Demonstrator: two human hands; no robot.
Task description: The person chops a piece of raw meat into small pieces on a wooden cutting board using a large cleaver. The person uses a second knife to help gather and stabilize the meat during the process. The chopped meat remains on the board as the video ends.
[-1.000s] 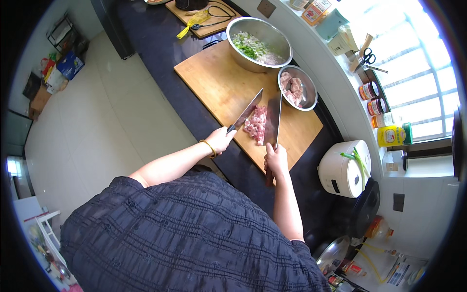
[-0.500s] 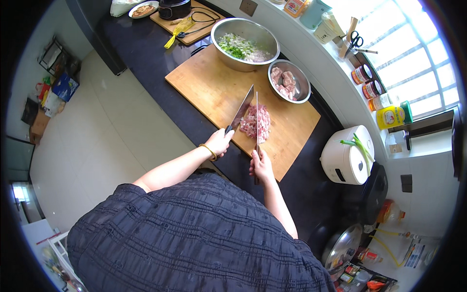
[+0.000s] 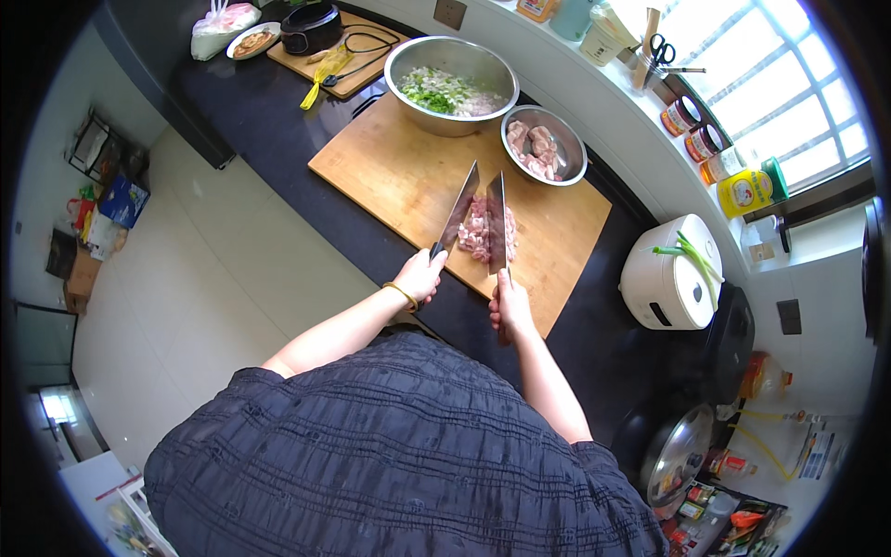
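My left hand (image 3: 420,277) is closed round the handle of one cleaver (image 3: 458,210), its blade tilted at the left edge of a pile of chopped pink meat (image 3: 475,232). In my right hand (image 3: 510,304) is a second cleaver (image 3: 497,223), whose blade lies over the pile and hides part of it. The meat rests on a large wooden cutting board (image 3: 390,176). At the board's far side stand a big steel bowl (image 3: 506,67) of chopped green and white vegetables (image 3: 450,93) and a smaller steel bowl (image 3: 577,153) with larger meat pieces (image 3: 534,148).
On the right of the dark counter (image 3: 251,139) sits a white rice cooker (image 3: 664,278) with green onion (image 3: 689,260) on its lid. A small board (image 3: 371,79) with a black appliance (image 3: 311,28) and cord is far left. Jars (image 3: 703,142) line the windowsill.
My right hand's cleaver has turned from edge-on to showing its flat side, and shifted slightly right. The left hand's cleaver stays at about the same tilt. The whole view has shifted a little.
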